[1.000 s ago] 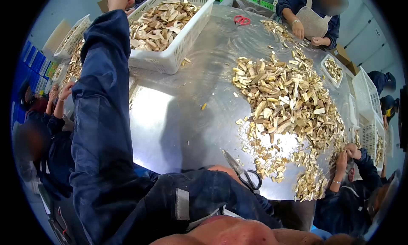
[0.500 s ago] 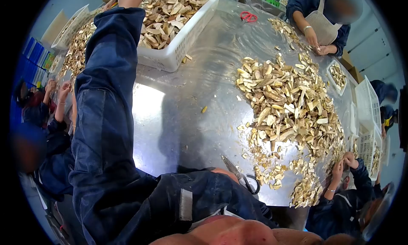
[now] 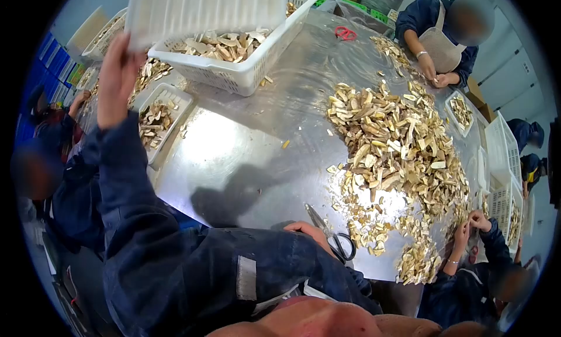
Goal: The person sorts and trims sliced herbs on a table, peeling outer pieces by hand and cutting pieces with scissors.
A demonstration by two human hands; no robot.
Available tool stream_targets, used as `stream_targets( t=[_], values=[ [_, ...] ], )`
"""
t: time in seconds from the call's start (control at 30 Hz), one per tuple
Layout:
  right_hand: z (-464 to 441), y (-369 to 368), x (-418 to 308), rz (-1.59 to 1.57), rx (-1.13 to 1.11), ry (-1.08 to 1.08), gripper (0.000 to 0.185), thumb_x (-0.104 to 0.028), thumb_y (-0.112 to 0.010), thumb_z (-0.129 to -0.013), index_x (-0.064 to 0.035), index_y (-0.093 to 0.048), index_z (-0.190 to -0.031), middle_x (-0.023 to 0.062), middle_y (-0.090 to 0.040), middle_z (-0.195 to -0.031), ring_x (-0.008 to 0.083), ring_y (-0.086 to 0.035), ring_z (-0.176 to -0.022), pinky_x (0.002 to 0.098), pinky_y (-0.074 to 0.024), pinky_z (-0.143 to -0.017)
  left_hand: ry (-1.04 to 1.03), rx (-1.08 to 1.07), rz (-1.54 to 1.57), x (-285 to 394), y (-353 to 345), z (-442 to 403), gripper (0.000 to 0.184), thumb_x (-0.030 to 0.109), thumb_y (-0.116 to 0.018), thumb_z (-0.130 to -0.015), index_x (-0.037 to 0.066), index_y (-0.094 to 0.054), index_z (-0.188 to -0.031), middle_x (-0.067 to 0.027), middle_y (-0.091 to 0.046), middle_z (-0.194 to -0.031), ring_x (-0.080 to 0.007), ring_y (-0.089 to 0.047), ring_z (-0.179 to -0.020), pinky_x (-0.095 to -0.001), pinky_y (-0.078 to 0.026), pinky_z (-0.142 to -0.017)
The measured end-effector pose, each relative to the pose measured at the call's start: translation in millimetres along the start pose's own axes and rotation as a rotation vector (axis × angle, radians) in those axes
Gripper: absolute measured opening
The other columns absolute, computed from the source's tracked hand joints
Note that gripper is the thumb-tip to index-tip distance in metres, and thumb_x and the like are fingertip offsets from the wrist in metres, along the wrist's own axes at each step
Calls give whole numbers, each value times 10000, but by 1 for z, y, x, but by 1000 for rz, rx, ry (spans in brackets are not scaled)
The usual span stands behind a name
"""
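Note:
My left hand (image 3: 118,74) is raised at the upper left, its fingers closed on the lower left corner of a tilted white tray (image 3: 204,13), blurred. The tray covers part of a white basket (image 3: 257,74) of dried slices (image 3: 225,47). My right hand (image 3: 312,230) lies flat at the table's near edge, partly hidden by my clothing, with its visible fingers stretched out and nothing seen in them. Black-handled scissors (image 3: 343,247) lie right beside it, blades pointing up and left. A smaller white tray (image 3: 182,106) of slices stands below my left hand.
A big heap of slices (image 3: 403,144) covers the right of the metal table (image 3: 263,173). Red scissors (image 3: 345,33) lie at the back. Co-workers' hands are at the upper right (image 3: 435,74), lower right (image 3: 470,225) and far left (image 3: 82,97). White baskets (image 3: 501,141) stand at right.
My left hand has drawn back from beyond the basket, and a white tray is now in its grip above the basket. The smaller tray at left has come into view. My right hand shows more.

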State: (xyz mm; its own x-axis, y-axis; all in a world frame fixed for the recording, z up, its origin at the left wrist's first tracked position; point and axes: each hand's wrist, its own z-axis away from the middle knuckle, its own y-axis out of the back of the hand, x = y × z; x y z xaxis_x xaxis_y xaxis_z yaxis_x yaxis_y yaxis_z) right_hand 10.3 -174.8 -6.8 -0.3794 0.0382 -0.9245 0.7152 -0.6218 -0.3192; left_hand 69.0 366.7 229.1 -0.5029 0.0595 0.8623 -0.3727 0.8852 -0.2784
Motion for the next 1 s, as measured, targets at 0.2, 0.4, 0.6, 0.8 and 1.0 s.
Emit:
stream_targets(
  t=[0.2,0.4,0.6,0.8,1.0],
  values=[
    [-3,-3,8,140,120,-87,240,-179,-626,-992,6,-660,-1141,54,-672,-1051,113,-610,-979,252,-480,-862,500,-43,54,-36,1,202,274,218,-534,-1017,39,-547,-1225,-60,-656,-1128,-129,-656,-893,-264,-543,-683],
    [2,-12,-1,131,159,-116,244,-192,-625,-995,1,-660,-1140,35,-663,-954,100,-596,-893,245,-480,-799,808,47,71,-103,8,278,167,238,-530,-1028,84,-536,-1092,-47,-653,-1005,-122,-588,-700,-258,-447,-547],
    [4,-8,8,90,166,-83,249,-196,-630,-991,-1,-657,-1143,29,-658,-946,98,-590,-872,243,-481,-772,797,-51,-857,-103,14,237,258,281,-570,-1005,38,-559,-918,-55,-580,-789,-154,-551,-668,-297,-441,-592],
    [1,-6,9,201,146,-36,228,-189,-637,-989,-15,-668,-1134,20,-654,-949,87,-589,-879,236,-480,-773,-10,-149,-1148,-78,-75,148,263,215,-617,-954,-33,-567,-882,-182,-544,-741,-303,-559,-674,-379,-441,-637],
    [3,-10,7,97,155,-35,202,-172,-646,-986,-12,-668,-1107,-6,-620,-909,60,-555,-842,215,-449,-746,-289,-369,-1294,-120,-137,-6,238,215,-610,-899,-16,-661,-921,-230,-659,-898,-387,-646,-830,-465,-498,-709]
  ],
)
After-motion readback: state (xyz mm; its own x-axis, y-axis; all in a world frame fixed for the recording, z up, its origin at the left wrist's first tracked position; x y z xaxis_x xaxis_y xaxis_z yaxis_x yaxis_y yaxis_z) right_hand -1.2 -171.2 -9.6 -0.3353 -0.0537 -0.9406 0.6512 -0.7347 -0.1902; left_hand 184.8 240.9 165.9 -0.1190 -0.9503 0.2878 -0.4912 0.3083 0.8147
